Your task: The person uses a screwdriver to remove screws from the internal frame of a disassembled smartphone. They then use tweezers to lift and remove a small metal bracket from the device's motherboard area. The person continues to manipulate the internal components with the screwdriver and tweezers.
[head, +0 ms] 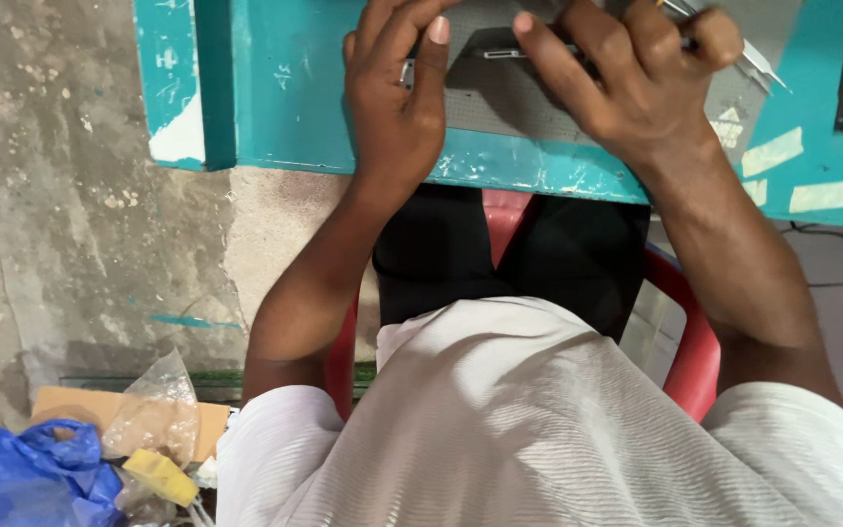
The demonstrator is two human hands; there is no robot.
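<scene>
My left hand [397, 98] rests on the near edge of a teal table [295, 88], its fingers curled onto the left end of a small dark flat device [500, 49] with a metal edge. That device lies on a grey mat [509, 102]. My right hand [636, 68] presses the device's right side with the index finger. It also grips a thin metal tool [758, 59] whose tips stick out to the right. Most of the device is hidden under both hands.
I sit on a red plastic chair [690, 342], in dark trousers and a white shirt. On the concrete floor at lower left lie a blue plastic bag [21, 473], a clear bag [153, 405], cardboard [70, 405] and a yellow object [160, 475]. Pale tape strips mark the table's right part [773, 151].
</scene>
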